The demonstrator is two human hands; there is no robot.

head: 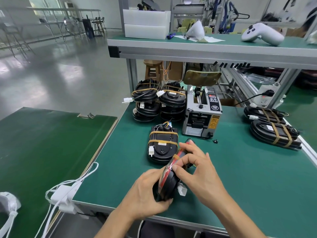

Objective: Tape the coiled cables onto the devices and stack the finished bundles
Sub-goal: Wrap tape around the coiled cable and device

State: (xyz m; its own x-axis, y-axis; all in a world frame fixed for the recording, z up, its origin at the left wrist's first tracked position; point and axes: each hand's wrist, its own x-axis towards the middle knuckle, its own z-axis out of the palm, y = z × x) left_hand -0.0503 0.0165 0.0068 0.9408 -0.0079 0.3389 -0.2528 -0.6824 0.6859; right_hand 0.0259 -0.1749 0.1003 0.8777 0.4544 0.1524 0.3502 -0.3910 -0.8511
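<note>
I hold a black device [169,182] with a red face on its edge, near the front of the green table [240,169]. My left hand [147,193] grips its lower end. My right hand [197,170] curls over its top, fingers pressing a strip of brown tape [176,157] around it. A white connector [182,191] hangs under my right hand. Just behind lies a finished bundle [163,145], flat, with two tape bands over its cable. Stacks of taped bundles [158,102] stand at the back left.
A grey tape dispenser [202,114] stands behind my hands, with a small black part [215,141] near it. Two more taped devices [272,127] lie at the right. A white power strip and cords [64,196] hang off the table's left corner. An overhead shelf [205,47] spans the back.
</note>
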